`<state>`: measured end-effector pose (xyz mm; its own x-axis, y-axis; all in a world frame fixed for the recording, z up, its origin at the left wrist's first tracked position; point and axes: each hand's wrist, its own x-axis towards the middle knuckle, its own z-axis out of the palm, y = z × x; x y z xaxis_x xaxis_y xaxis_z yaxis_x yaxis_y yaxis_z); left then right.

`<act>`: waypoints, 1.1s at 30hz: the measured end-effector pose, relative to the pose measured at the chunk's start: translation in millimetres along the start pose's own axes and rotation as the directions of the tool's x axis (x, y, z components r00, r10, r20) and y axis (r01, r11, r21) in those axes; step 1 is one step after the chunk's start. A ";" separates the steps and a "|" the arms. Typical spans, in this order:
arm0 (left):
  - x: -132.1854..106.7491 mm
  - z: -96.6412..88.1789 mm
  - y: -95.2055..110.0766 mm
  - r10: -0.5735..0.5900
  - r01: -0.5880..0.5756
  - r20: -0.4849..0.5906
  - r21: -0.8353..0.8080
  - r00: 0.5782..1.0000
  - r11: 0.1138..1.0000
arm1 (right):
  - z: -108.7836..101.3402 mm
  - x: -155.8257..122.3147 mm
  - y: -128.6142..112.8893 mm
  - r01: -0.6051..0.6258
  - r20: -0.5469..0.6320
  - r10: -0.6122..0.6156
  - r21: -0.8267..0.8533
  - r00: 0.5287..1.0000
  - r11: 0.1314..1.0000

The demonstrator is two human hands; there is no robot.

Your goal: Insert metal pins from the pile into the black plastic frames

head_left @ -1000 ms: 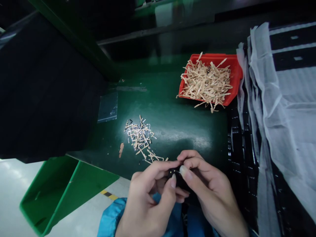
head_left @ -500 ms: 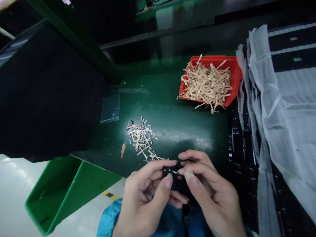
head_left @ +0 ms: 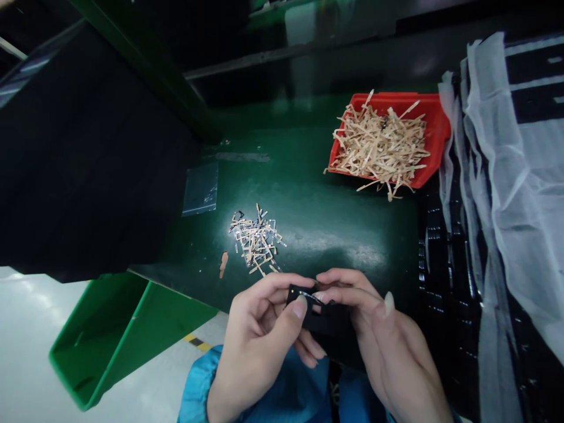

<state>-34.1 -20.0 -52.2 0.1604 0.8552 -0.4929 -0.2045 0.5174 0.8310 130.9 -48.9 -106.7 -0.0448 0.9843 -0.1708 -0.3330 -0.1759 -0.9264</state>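
Observation:
My left hand (head_left: 267, 335) grips a flat black part (head_left: 324, 323) between thumb and fingers, near its upper left corner. The part has a small rectangular cutout, and its lower side fades into dark shadow. Along its upper edge lies a thin, shiny, bent strip (head_left: 308, 295), with my left thumb beside it. My right hand (head_left: 379, 329) is open, its thumb raised away from the part. The right fingers reach out to the part's upper edge, and a fingertip touches the strip's right end.
Beyond my hands lies a loose pile of small strips (head_left: 257, 238), beside a brown scrap (head_left: 223, 264) and a clear plastic bag (head_left: 200, 189). A red bin (head_left: 434, 141) holds tan paper strips (head_left: 381, 144). White sheeting and black parts (head_left: 440, 264) line the right; a green bin (head_left: 106, 346) stands lower left.
My right thumb has lifted off the strip and moved up and to the right. The strip now lies closer along the part's edge. The view has shifted slightly.

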 end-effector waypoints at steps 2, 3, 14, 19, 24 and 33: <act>0.4 -0.4 -0.2 0.003 -0.003 -0.016 0.004 1.000 1.000 | -1.0 -0.3 -0.3 -0.001 0.018 0.001 -0.001 1.000 1.000; 0.3 -0.6 -0.1 0.005 -0.005 -0.022 0.009 1.000 1.000 | -1.2 -0.4 -0.8 0.001 0.027 -0.001 0.000 1.000 1.000; -7.5 5.5 2.4 0.081 -0.064 -0.114 0.143 0.990 0.988 | -4.3 0.8 -1.4 0.011 0.147 -0.008 -0.018 0.989 1.000; -9.7 4.6 -0.3 0.111 -0.084 -0.114 0.220 0.987 0.972 | -7.0 3.6 -1.2 0.032 0.165 -0.030 -0.008 0.986 0.999; -14.0 10.4 5.4 0.070 -0.011 -0.188 0.294 0.980 0.956 | -4.4 6.1 -7.4 0.043 0.117 -0.040 -0.020 0.992 0.999; -9.5 6.7 2.2 0.099 -0.069 -0.093 0.280 0.991 0.957 | -4.3 4.1 -4.0 0.056 0.130 -0.062 0.049 0.990 0.997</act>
<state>-29.6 -27.2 -44.0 0.0491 0.9014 -0.4301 0.0638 0.4270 0.9020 136.1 -44.3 -105.1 -0.1460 0.9870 -0.0677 -0.3806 -0.1192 -0.9170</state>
